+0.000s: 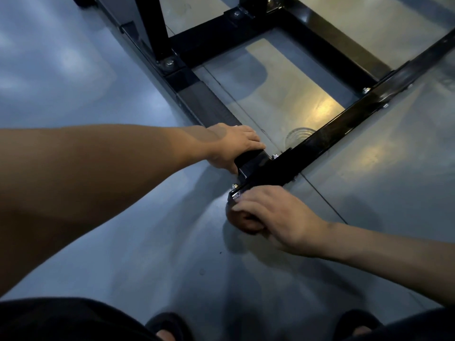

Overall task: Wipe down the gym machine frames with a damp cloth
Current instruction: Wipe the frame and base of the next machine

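Dim, bluish light — warm glare on the floor (320, 107), soft blur, wide-angle bending at edges.

Open floor (123, 242) lies toward 7 o'clock; black frame rails (320, 139) block 12 to 2 o'clock, bolts (169, 62) apparently protruding.

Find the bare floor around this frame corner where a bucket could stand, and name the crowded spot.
Free: the grey floor left of the long base bar, and the floor patch enclosed by the bars. Crowded: the frame corner, where the left hand grips the bar end and the right hand presses below.
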Tool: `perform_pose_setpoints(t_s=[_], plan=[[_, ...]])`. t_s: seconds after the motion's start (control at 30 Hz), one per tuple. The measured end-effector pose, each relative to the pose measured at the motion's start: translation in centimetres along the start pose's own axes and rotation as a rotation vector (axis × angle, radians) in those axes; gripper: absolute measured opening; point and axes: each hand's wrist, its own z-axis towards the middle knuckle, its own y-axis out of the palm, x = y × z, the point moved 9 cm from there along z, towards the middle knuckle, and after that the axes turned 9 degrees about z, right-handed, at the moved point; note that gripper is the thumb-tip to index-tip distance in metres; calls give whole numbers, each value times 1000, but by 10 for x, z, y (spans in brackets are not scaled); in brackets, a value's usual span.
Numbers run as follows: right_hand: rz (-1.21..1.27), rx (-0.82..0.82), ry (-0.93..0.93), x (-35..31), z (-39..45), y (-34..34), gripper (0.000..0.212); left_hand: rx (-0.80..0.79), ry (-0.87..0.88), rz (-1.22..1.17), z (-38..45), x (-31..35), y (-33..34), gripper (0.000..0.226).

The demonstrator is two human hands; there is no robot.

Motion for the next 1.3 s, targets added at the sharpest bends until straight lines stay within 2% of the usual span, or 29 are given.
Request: perform_pose_setpoints(t_s=[0.1, 0.17, 0.27, 0.4, 0.47, 0.57, 0.63, 0.7, 0.8, 0.87, 0.97, 1.03, 1.17, 1.23, 1.3], plan=[[-19, 236, 237, 41, -22, -43, 59, 3, 4, -1, 0, -3, 2, 95], [-97, 312, 366, 61, -19, -59, 55, 13, 15, -21, -1, -2, 1, 95], [-56, 296, 357, 51, 10, -44, 49, 36, 10, -2, -1, -3, 0, 91], [-16, 109, 186, 18, 8, -14, 54, 10, -11, -2, -2, -2, 2, 92], [-16, 181, 244, 38, -15, -33, 59, 1, -9, -2, -1, -1, 2, 94], [-137, 356, 469, 83, -37, -75, 52, 0, 4, -4, -1, -3, 1, 96], [-187, 426, 564, 87, -28, -80, 51, 2, 1, 17, 0, -4, 0, 96], [-157, 421, 484, 62, -5, -62, 51, 14, -5, 19, 0, -2, -2, 93], [-64, 204, 227, 11, 20, -13, 57, 18, -4, 36, 0, -1, -1, 91], [-15, 108, 172, 6, 16, -4, 62, 14, -9, 31, 1, -1, 0, 92], [-31, 167, 231, 34, -7, -25, 65, 15, -5, 16, 2, 0, 2, 94], [-63, 298, 301, 62, -29, -56, 61, -4, -8, -2, 2, 0, 4, 95], [-166, 525, 657, 114, -37, -95, 52, -1, 12, -27, 0, 2, 1, 98], [-173, 502, 577, 95, -15, -80, 51, -1, 5, -11, 1, 3, -2, 97], [-135, 349, 381, 59, -1, -48, 53, 0, 2, -21, 0, 5, -3, 95]])
